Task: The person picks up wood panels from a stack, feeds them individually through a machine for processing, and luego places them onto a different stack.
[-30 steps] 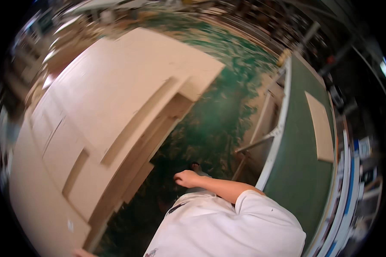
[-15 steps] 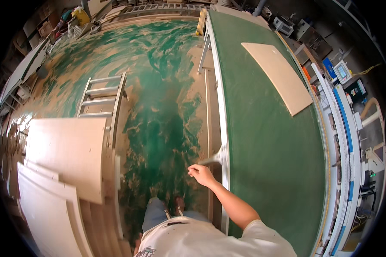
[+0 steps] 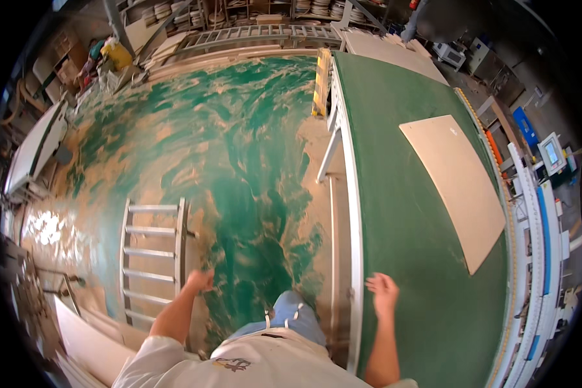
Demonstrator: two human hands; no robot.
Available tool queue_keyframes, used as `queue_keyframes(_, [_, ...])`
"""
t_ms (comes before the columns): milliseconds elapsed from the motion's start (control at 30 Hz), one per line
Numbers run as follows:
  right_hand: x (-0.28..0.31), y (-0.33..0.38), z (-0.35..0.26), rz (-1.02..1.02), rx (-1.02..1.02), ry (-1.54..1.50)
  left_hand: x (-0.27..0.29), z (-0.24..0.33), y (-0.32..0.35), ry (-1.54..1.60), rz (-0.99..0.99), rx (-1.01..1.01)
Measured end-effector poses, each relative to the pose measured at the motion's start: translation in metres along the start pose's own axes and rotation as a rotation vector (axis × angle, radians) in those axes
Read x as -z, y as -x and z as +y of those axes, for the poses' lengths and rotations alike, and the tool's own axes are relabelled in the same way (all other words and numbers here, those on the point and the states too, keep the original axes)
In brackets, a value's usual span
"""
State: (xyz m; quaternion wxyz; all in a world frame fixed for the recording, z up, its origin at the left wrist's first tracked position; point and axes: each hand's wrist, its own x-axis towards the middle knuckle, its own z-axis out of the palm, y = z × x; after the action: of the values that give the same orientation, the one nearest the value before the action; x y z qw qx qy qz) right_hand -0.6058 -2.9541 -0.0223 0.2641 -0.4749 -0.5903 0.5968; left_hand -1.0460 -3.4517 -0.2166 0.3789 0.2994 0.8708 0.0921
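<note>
My right hand point(image 3: 383, 290) hangs over the near left side of a green conveyor belt point(image 3: 414, 310), its fingers loosely spread and nothing in them. A flat beige board point(image 3: 459, 187) with slanted ends lies on the belt, farther off and to the right of that hand, not touched by it. My left hand point(image 3: 200, 280) is in the air above the floor, beside the right rail of a metal roller rack point(image 3: 150, 252). Its fingers are blurred, so how far they are bent does not show; no held object is visible.
Stacked pale boards point(image 3: 90, 336) stand low at the left. The green floor point(image 3: 239, 187) is streaked with sawdust. A white rail point(image 3: 352, 213) edges the belt; a yellow-and-black post point(image 3: 321, 84) stands at its far corner. Machinery with a small screen point(image 3: 552, 154) lines the right.
My view has shifted forward past the board stack. The board on the belt appears nearer. My left hand has come into view, and my right hand now shows over the belt.
</note>
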Motion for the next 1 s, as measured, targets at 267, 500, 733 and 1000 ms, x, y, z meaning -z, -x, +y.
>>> queue_keyframes(267, [-0.125,-0.301,-0.109,0.736,-0.193,-0.098,0.426,0.208,-0.368,0.546,0.509,0.083])
queue_keyframes(500, [-0.392,-0.716,-0.294,0.47,0.103,0.197,0.433,0.065,-0.532,-0.257,-0.331,0.281])
queue_keyframes(733, [-0.482,-1.009,-0.335,0.843,0.134,0.326,0.691,0.046,-0.85,0.071,-0.361,0.409])
queue_keyframes(1000, [-0.532,-1.209,-0.376,1.136,-0.026,0.295,1.163,0.339,-1.341,-0.112,0.734,-0.435])
